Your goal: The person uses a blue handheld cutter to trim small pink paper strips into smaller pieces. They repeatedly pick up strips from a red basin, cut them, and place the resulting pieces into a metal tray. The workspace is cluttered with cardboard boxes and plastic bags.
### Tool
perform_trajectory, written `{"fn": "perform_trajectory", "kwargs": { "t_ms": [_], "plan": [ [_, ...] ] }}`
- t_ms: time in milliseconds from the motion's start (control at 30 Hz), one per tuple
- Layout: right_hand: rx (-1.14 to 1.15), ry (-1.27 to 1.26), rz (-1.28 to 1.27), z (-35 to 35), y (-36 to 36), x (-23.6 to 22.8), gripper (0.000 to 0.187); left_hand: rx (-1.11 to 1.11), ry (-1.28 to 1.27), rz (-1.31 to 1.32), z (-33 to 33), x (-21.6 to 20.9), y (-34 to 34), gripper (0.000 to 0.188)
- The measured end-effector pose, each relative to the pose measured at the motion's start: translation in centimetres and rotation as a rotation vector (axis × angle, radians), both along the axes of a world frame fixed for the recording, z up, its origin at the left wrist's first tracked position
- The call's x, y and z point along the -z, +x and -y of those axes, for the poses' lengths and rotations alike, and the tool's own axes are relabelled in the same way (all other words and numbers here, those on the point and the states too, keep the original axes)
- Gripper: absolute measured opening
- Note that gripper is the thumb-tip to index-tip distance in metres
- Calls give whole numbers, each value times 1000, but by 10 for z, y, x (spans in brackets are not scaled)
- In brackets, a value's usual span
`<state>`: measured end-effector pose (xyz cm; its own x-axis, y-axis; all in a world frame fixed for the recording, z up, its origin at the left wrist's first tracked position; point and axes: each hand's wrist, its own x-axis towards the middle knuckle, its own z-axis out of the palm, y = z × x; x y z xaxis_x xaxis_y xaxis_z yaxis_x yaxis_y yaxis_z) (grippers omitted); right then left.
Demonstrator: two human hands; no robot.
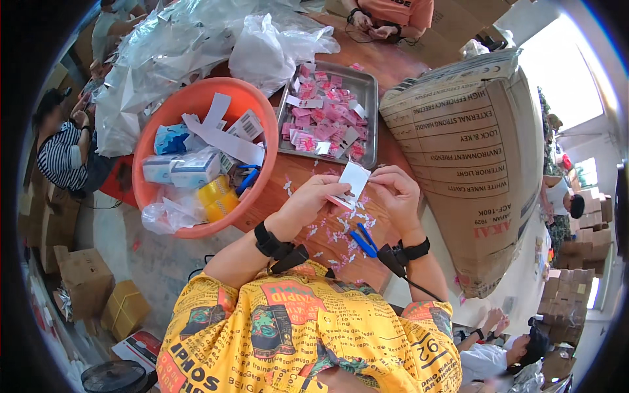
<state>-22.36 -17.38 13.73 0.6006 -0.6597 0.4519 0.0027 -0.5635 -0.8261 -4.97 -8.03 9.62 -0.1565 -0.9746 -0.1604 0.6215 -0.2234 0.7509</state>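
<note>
My left hand [316,196] pinches a small white card [354,177] with a pink lower edge, held above the table. Close by the card's right edge, my right hand [397,190] has its thumb and forefinger pressed together; what lies between them is too small to make out. Below the hands, a blue-handled hand tool [364,241] rests on the reddish-brown tabletop; its tip cannot be told. Tiny pale and pink pieces [321,229] lie scattered around it. Beyond my hands, a metal tray [371,124] holds many pink and white cards [327,114].
An orange basin [261,98] at left holds boxes, yellow tape rolls [218,198] and paper strips. Clear plastic bags [196,46] heap behind it. A big cardboard carton [465,164] stands close on the right. Other people sit across the table and to both sides.
</note>
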Motion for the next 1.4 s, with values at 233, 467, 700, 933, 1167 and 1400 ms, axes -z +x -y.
{"fn": "perform_trajectory", "kwargs": {
  "t_ms": [233, 467, 700, 933, 1167, 1400],
  "plan": [
    [2, 206, 79, -13, -20, -14, 11, 160, 10, -19, 4, 0, -15, 25],
    [67, 464, 77, -23, -23, -20, 14, 161, -37, 87, 5, 1, -28, 25],
    [107, 269, -4, -29, -18, -13, 16, 98, -127, 432, 12, 9, -31, 25],
    [136, 215, -178, -32, -21, -19, 19, -223, -224, 314, 22, -15, -36, 17],
    [270, 163, -100, -26, -34, -23, 19, -132, -138, 368, 13, -4, -30, 23],
    [158, 135, -133, -24, -35, -27, 21, -39, -163, 528, 18, -44, -27, 37]
  ]
}}
